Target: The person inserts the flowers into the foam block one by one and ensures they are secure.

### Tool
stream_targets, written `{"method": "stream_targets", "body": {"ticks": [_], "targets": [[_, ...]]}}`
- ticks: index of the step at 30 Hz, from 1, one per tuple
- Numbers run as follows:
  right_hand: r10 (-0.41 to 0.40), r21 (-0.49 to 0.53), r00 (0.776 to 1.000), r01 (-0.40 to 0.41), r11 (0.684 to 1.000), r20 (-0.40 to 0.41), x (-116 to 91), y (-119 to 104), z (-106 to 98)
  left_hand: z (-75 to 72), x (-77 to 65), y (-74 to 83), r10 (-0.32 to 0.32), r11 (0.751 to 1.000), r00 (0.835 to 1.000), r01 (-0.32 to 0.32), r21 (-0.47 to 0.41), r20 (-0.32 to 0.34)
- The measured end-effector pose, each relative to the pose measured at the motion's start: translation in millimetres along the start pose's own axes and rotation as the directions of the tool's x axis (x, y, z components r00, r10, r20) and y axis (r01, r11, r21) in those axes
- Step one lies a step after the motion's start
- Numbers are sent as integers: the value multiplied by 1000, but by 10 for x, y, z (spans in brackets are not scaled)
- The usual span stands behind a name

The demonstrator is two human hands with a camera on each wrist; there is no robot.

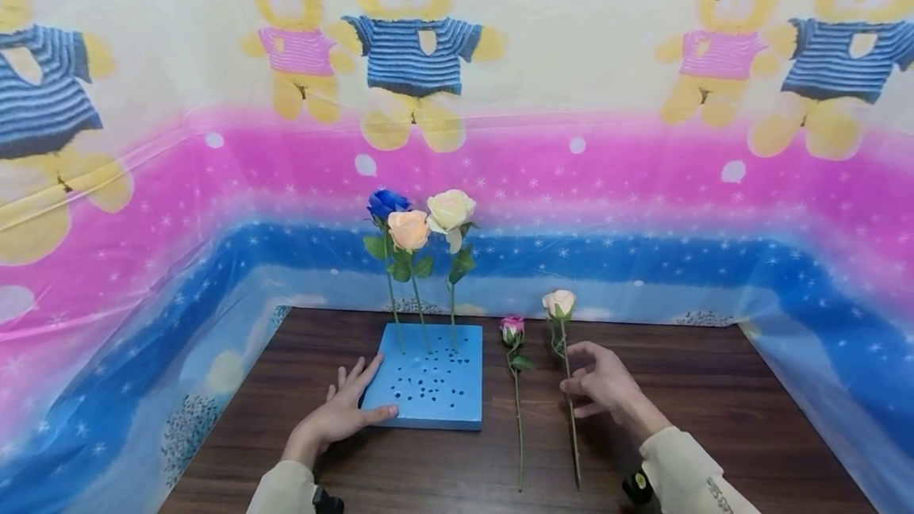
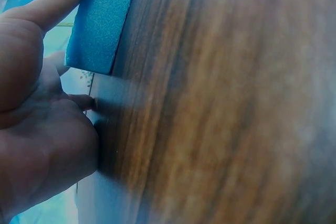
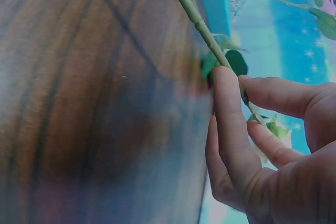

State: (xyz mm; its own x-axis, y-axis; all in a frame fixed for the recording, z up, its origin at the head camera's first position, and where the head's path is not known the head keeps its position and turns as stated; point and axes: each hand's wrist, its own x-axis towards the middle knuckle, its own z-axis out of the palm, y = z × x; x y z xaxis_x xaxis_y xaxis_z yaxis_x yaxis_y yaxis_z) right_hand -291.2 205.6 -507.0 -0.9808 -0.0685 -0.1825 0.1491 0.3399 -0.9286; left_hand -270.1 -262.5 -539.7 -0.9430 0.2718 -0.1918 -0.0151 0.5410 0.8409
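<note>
My left hand [image 1: 341, 409] rests against the left side of a light blue foam block [image 1: 466, 412], fingers spread and thumb on its near edge. Many small holes dot the block's top. Standing upright in its far part are a blue rose [image 1: 388, 203], a peach rose [image 1: 409, 229] and a cream rose [image 1: 451, 210]. To the right, my right hand [image 1: 607, 387] pinches the stem of a pale pink rose [image 1: 560, 304] between thumb and fingers. In the right wrist view, that green stem [image 3: 195, 17] runs slanting between the fingertips.
A smaller pink rose [image 1: 512, 330] lies on the dark wooden table [image 1: 685, 387], between the block and the held rose. Behind the table hangs a cloth backdrop [image 1: 585, 181] printed with teddy bears, which also runs along both sides.
</note>
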Motion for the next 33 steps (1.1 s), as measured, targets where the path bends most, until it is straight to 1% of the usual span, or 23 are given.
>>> {"method": "stream_targets", "body": {"ticks": [6,11,19,26,28,33], "targets": [[-5,2,999,5,1000,-44,15,-153,-35,-14,0,6,3,1000,1000,-3,-5,0],[-22,-20,996,20,1000,-88,24,-253,-48,-17,-2,2,0,1000,1000,0,-1,6],[-61,-23,983,58,998,-173,10,-295,-65,-13,5,-10,0,1000,1000,0,1,12],[-70,-4,980,71,997,-187,42,-386,-95,-42,25,23,12,1000,1000,-12,12,-3],[-75,-5,979,76,997,-187,46,-401,-97,-38,22,14,6,1000,1000,-6,12,-6],[-100,-37,976,94,995,-195,38,-417,-106,-13,7,-3,-6,1000,1000,6,6,-7]]}}
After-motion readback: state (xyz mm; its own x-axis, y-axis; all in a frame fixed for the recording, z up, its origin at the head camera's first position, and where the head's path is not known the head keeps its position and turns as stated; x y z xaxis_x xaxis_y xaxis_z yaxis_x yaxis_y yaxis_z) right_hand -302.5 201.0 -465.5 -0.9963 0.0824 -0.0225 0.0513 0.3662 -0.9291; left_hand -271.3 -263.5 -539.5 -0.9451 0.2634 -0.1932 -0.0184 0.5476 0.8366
